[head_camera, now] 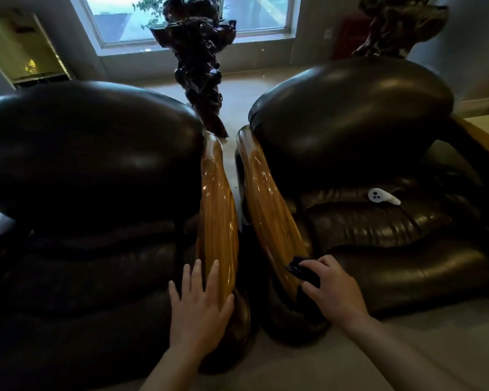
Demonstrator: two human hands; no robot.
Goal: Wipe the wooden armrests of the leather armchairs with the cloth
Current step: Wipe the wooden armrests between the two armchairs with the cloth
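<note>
Two dark leather armchairs stand side by side, the left armchair and the right armchair. Between them run two glossy wooden armrests, the left chair's armrest and the right chair's armrest. My left hand lies flat, fingers spread, on the near end of the left chair's armrest. My right hand presses a dark cloth onto the near end of the right chair's armrest. Most of the cloth is hidden under my fingers.
A white controller lies on the right chair's seat. A dark gnarled wood sculpture stands behind the gap between the chairs, in front of a window. A second sculpture rises behind the right chair. Pale floor lies near me.
</note>
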